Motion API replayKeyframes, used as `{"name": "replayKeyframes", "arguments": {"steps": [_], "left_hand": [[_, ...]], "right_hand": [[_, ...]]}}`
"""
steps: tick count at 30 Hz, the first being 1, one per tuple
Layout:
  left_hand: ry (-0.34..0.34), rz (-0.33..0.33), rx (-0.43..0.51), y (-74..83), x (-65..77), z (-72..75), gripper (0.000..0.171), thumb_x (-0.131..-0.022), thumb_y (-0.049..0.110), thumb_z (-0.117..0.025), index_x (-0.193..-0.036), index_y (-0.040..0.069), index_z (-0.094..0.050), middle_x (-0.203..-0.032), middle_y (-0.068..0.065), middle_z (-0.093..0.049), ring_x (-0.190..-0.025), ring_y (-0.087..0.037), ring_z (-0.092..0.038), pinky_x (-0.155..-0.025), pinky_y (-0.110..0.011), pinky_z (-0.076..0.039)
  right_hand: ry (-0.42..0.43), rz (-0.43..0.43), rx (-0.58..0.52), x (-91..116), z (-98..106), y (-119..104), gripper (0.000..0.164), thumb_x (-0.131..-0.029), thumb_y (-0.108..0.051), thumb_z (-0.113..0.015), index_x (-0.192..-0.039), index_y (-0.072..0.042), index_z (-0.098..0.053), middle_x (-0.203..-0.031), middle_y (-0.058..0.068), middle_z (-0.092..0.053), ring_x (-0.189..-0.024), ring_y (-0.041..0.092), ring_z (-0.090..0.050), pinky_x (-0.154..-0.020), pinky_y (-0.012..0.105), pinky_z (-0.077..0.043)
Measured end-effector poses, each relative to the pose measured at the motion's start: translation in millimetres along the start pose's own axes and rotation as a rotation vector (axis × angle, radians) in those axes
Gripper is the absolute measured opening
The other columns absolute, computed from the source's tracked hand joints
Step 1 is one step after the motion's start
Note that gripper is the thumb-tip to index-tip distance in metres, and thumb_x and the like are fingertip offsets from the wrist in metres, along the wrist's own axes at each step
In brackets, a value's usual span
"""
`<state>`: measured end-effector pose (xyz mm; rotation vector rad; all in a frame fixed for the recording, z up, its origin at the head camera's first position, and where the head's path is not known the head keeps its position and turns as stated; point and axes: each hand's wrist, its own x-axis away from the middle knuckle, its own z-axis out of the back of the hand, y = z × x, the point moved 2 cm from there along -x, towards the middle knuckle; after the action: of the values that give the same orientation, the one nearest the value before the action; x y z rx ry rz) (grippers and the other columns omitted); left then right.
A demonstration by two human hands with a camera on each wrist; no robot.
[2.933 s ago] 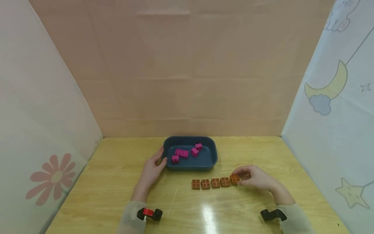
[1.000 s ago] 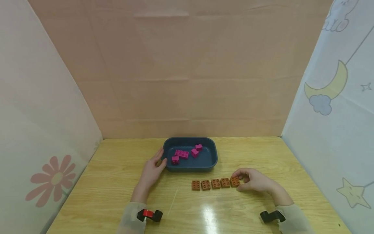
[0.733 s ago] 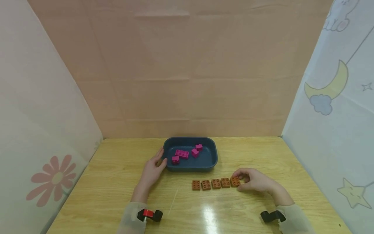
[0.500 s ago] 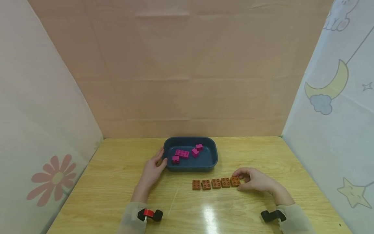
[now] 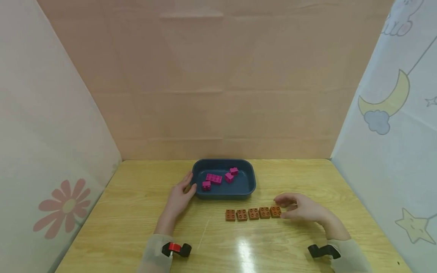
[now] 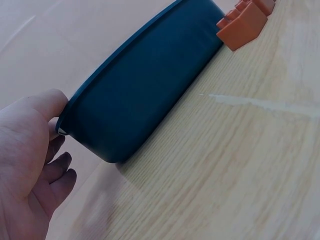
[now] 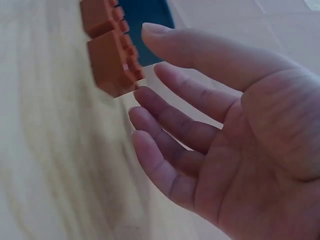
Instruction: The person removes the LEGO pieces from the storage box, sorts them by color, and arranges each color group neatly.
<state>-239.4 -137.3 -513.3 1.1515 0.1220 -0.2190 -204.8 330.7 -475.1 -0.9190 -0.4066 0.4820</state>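
Observation:
At the left end of a dark blue tray [image 5: 225, 196], my left hand [image 5: 179, 196] holds the rim, thumb at the near corner and fingers along the outer side. In the left wrist view the other fingers of the left hand [image 6: 25, 155] curl loosely below that rim. My right hand [image 5: 302, 207] is beside the rightmost orange building brick [image 5: 275, 212], the end of a row of several such bricks in front of the tray. The right wrist view shows the right hand [image 7: 235, 135] with fingers spread apart and nothing between them, its fingertips just off the end brick [image 7: 112, 65].
Several magenta bricks lie loose in the tray, a long one [image 5: 214, 178] among them. The wooden table [image 5: 136, 212] ends at a pinkish-brown backdrop [image 5: 218, 94], with pale patterned panels [image 5: 379, 170] at both sides.
The right hand set the rightmost orange brick down level at the end of the row, then let go and moved slightly right. The left hand has kept its place at the tray.

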Motion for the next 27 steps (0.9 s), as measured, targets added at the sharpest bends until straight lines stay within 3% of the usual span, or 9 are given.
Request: {"name": "replayKeyframes", "arguments": {"steps": [7,13,20,27], "left_hand": [[0.009,-0.017,0.007,0.4,-0.1,-0.4,0.057,-0.108,0.015,-0.067,-0.158,-0.003,-0.046,-0.168,-0.015,-0.040,-0.156,-0.030,-0.035,-0.123,-0.045,-0.034],[0.013,-0.019,0.005,1.8,1.7,-0.8,0.056,-0.108,0.015,-0.067,-0.157,-0.002,-0.047,-0.167,-0.010,-0.041,-0.155,-0.028,-0.036,-0.123,-0.043,-0.034],[0.017,-0.022,0.021,0.7,1.8,-1.3,0.057,-0.108,0.014,-0.066,-0.158,-0.004,-0.045,-0.168,-0.012,-0.039,-0.156,-0.031,-0.034,-0.123,-0.045,-0.033],[0.021,-0.033,0.018,0.1,2.7,-1.9,0.057,-0.108,0.015,-0.067,-0.158,-0.003,-0.046,-0.168,-0.012,-0.039,-0.156,-0.032,-0.034,-0.123,-0.048,-0.033]], "right_hand": [[0.109,0.035,-0.046,-3,5,-20,0.048,-0.102,-0.016,-0.076,-0.143,0.003,-0.061,-0.141,0.026,-0.063,-0.127,0.047,-0.060,-0.093,0.030,-0.060],[0.155,0.030,-0.119,-22,-3,-48,0.043,-0.103,-0.022,-0.076,-0.140,-0.005,-0.065,-0.140,0.025,-0.064,-0.127,0.042,-0.062,-0.095,0.032,-0.060],[0.166,0.064,-0.155,-64,-24,-81,0.042,-0.103,-0.026,-0.076,-0.140,-0.010,-0.068,-0.137,0.013,-0.069,-0.125,0.031,-0.064,-0.099,0.029,-0.057],[0.116,0.122,-0.211,-113,-59,-98,0.046,-0.102,-0.024,-0.076,-0.141,-0.002,-0.066,-0.140,0.019,-0.067,-0.122,0.026,-0.068,-0.100,0.030,-0.058]]}}
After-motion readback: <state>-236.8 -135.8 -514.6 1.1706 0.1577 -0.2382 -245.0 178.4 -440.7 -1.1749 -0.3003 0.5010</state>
